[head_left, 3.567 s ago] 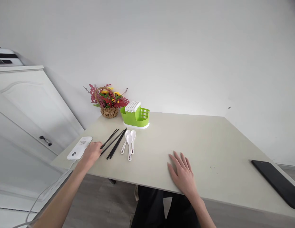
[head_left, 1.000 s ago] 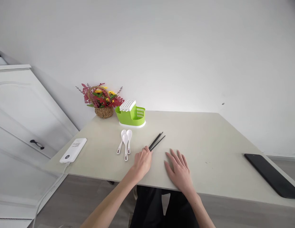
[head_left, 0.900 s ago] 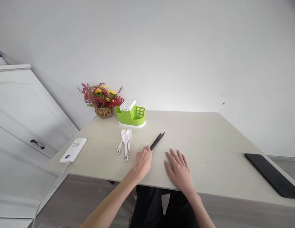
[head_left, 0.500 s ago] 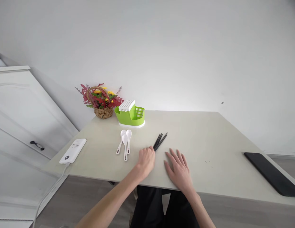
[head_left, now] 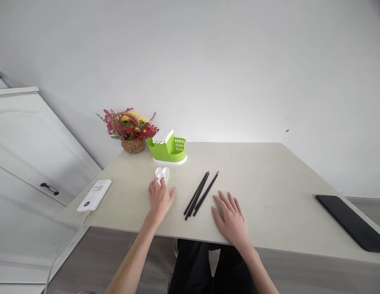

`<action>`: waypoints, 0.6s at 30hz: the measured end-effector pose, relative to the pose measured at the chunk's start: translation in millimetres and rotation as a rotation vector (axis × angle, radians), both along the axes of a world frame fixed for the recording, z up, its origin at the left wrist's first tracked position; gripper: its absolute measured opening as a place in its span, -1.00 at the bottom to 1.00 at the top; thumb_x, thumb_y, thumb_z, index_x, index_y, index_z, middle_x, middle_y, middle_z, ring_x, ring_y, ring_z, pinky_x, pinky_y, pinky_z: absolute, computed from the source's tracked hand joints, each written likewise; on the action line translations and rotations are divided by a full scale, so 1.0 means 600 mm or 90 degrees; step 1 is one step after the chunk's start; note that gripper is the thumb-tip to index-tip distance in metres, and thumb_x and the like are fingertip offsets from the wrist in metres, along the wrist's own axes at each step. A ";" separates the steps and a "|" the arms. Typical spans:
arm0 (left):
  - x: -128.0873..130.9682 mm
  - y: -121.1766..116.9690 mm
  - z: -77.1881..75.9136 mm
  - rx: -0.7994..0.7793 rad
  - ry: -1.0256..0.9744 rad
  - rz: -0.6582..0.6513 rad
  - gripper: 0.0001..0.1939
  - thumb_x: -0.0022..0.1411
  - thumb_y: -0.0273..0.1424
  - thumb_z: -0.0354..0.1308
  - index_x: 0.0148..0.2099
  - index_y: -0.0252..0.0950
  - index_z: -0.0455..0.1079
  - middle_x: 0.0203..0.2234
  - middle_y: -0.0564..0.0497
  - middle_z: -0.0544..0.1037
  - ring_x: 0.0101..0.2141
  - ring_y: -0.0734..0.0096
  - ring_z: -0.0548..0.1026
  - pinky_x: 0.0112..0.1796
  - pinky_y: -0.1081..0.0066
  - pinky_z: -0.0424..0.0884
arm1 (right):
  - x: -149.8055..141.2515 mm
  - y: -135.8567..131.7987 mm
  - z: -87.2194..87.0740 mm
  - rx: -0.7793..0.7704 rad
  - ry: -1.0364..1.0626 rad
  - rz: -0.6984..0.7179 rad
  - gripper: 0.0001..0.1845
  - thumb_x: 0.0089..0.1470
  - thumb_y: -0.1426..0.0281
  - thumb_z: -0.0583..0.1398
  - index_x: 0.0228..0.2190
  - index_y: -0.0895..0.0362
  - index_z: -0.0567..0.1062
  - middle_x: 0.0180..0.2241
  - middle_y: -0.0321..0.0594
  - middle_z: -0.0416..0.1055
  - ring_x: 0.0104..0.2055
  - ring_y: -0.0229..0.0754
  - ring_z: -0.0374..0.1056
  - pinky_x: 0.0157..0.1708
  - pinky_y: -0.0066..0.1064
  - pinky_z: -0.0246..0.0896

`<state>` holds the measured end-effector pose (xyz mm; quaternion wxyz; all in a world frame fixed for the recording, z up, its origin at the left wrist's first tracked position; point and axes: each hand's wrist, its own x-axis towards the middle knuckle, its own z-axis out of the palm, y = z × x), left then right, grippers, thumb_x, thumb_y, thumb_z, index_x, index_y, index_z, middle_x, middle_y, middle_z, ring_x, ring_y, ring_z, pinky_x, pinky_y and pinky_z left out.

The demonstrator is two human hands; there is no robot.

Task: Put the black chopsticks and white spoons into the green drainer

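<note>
My left hand point(head_left: 159, 200) rests over three white spoons point(head_left: 166, 173), its thumb stretched out to the right and its fingers apart. The handles are hidden under the hand, while the bowls show beyond the fingertips. Several black chopsticks point(head_left: 200, 196) lie slanted on the table point(head_left: 263, 171) between my two hands, some bunched together and some slightly to the right. Flat on the tabletop, to the right of the chopsticks, lies my right hand point(head_left: 231, 216), fingers spread and holding nothing.
A green and white plastic basket point(head_left: 161, 153) stands behind the spoons, beside a wicker flower basket point(head_left: 133, 145). On the left lies a white power bank point(head_left: 95, 196) with a cable. A black phone point(head_left: 351, 222) is at the right edge. A wall point(head_left: 233, 73) stands behind.
My left hand has let go of the chopsticks and moved left onto the spoons. The chopsticks now lie loose on the table. My right hand has stayed in place.
</note>
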<state>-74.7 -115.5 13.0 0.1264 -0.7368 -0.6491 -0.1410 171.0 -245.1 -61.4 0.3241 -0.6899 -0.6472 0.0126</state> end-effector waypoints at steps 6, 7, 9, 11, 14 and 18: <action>-0.045 0.024 -0.004 -0.058 0.018 0.070 -0.34 0.35 -0.14 0.19 0.28 -0.54 0.26 0.15 -0.52 0.38 0.15 -0.26 0.39 0.11 -0.05 0.32 | 0.000 0.000 -0.001 0.006 0.000 0.002 -0.43 0.45 0.09 0.02 0.33 0.03 0.38 0.45 -0.21 0.16 0.55 0.12 -0.12 0.48 0.14 -0.04; -0.048 0.026 -0.002 -0.069 0.024 0.076 -0.37 0.37 -0.15 0.17 0.27 -0.54 0.27 0.12 -0.50 0.41 0.13 -0.23 0.42 0.09 -0.02 0.34 | 0.000 0.000 -0.001 0.003 -0.002 0.001 -0.43 0.45 0.09 0.02 0.33 0.04 0.38 0.45 -0.21 0.16 0.55 0.12 -0.12 0.48 0.14 -0.04; -0.054 0.029 0.003 -0.083 0.038 0.083 -0.42 0.39 -0.15 0.13 0.22 -0.55 0.31 0.04 -0.46 0.46 0.07 -0.19 0.45 0.04 0.03 0.37 | 0.001 0.000 -0.001 -0.003 -0.005 0.000 -0.43 0.46 0.09 0.01 0.33 0.05 0.39 0.45 -0.22 0.15 0.55 0.12 -0.13 0.48 0.14 -0.04; -0.058 0.032 0.006 -0.079 0.055 0.087 -0.46 0.41 -0.15 0.10 0.16 -0.56 0.35 -0.01 -0.44 0.48 0.04 -0.19 0.46 -0.01 0.06 0.40 | 0.001 0.000 -0.001 -0.007 -0.007 -0.001 -0.43 0.46 0.09 0.01 0.33 0.05 0.39 0.45 -0.22 0.15 0.55 0.12 -0.13 0.48 0.14 -0.04; -0.061 0.034 0.005 -0.068 0.076 0.080 -0.50 0.44 -0.14 0.06 0.07 -0.55 0.41 -0.07 -0.42 0.50 0.00 -0.17 0.49 -0.04 0.09 0.42 | 0.001 0.000 -0.001 -0.008 -0.009 -0.001 -0.43 0.46 0.09 0.01 0.32 0.05 0.40 0.45 -0.23 0.16 0.55 0.11 -0.12 0.48 0.13 -0.04; -0.064 0.032 -0.002 -0.066 0.095 0.059 -0.53 0.50 -0.16 -0.01 0.03 -0.54 0.42 -0.11 -0.37 0.51 -0.06 -0.11 0.53 -0.08 0.13 0.43 | 0.001 0.000 0.000 -0.001 -0.004 -0.003 -0.43 0.45 0.09 0.01 0.33 0.03 0.38 0.45 -0.23 0.16 0.55 0.11 -0.12 0.48 0.13 -0.04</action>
